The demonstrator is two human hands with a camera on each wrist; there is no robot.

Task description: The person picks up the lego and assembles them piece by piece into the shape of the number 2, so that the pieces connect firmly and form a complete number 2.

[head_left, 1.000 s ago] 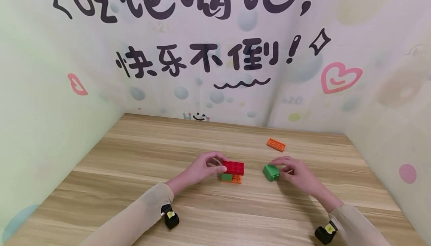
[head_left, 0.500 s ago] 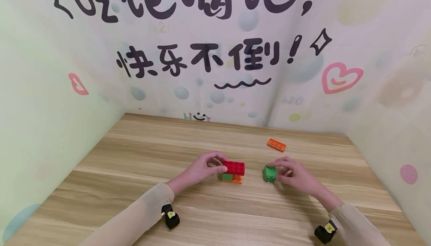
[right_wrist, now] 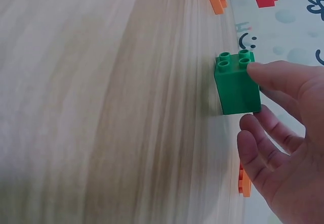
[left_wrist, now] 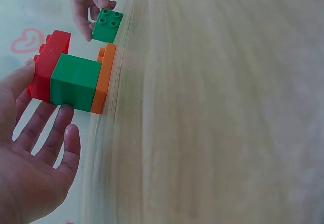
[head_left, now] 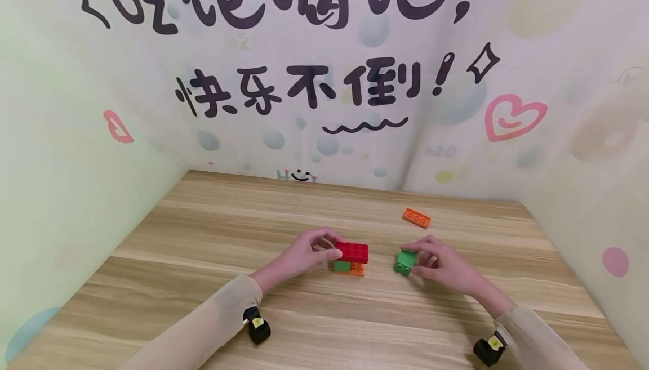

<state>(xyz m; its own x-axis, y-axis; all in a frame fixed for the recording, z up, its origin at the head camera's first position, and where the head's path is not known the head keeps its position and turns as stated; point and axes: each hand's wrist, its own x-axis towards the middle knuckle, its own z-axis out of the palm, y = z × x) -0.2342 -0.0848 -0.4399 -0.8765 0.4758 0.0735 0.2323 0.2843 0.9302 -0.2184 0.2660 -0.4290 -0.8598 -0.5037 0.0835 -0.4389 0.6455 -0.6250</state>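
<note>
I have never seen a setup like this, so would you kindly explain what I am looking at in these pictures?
No machine is at work here, only a person's two bare hands. The wide view comes from a camera worn on the head; the two closer ones come from the left wrist camera and right wrist camera. The left hand pinches a red brick, joined through a green brick to an orange plate. The right hand pinches a separate green brick, apart from the others. Another orange piece lies farther back on the wooden table.
</note>
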